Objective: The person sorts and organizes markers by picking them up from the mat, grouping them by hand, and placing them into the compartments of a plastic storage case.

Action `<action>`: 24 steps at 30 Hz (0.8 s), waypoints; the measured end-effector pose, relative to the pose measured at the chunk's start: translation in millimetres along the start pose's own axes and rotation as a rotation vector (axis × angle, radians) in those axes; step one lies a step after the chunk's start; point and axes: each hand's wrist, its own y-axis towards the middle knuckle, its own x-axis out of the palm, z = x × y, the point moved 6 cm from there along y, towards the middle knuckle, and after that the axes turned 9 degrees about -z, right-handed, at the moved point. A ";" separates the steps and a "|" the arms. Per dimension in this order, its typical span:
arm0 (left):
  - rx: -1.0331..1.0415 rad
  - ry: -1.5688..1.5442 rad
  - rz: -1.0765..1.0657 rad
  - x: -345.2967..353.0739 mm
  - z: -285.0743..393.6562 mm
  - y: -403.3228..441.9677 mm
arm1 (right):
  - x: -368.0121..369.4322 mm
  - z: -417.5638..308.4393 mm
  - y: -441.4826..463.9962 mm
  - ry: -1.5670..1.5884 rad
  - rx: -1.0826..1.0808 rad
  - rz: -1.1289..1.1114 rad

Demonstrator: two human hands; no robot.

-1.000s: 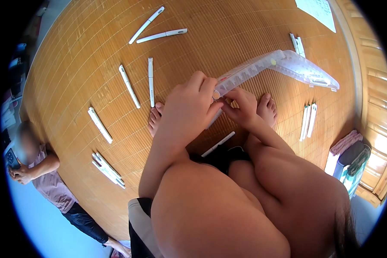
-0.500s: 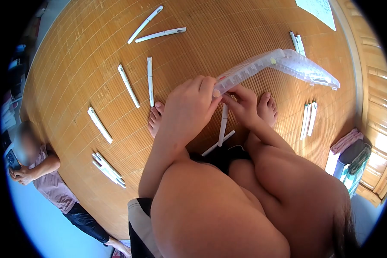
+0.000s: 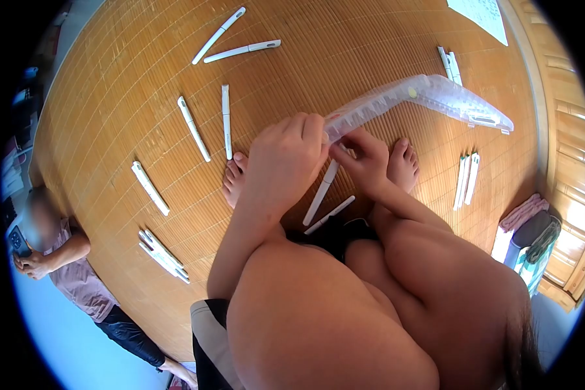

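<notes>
My left hand (image 3: 286,156) is closed around the near end of a clear plastic pen case (image 3: 364,117). The case is held up on its side, its lid folded open to the right. Close beside it, my right hand (image 3: 367,159) is closed at the upper end of a white pen (image 3: 320,194), which slants down to the left below the case. My fingers hide the pen's top and the case's corner. Another white pen (image 3: 329,215) lies on the mat between my feet.
White pens lie around me on the bamboo mat (image 3: 344,39): a pair (image 3: 242,51) ahead, a bundle (image 3: 164,255) at left, more pens (image 3: 467,181) at right. A paper sheet (image 3: 481,16) is at far right. A person (image 3: 78,273) with a phone sits at left.
The white pen at my right hand has swung, its lower end moving left. The case has barely moved, and the other pens stay in place.
</notes>
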 end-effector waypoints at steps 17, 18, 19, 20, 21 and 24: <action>-0.019 -0.020 0.021 2.6 -0.8 -1.6 | -56.5 -41.4 16.3 -0.174 -0.036 -0.108; -0.026 -0.034 0.040 1.5 -1.0 -2.0 | -59.5 -42.9 15.3 -0.143 -0.050 -0.112; -0.022 -0.037 0.039 2.0 -0.7 -2.1 | -61.9 -43.9 14.8 -0.146 -0.048 -0.109; -0.033 -0.022 0.043 2.3 -1.2 -2.2 | -61.5 -44.8 14.4 -0.190 -0.044 -0.147; -0.045 -0.008 0.047 2.5 -1.6 -2.2 | -60.4 -45.0 14.1 -0.233 -0.040 -0.185; -0.039 -0.005 0.056 1.7 -1.5 -2.1 | -52.0 -36.9 11.6 -0.233 -0.122 -0.241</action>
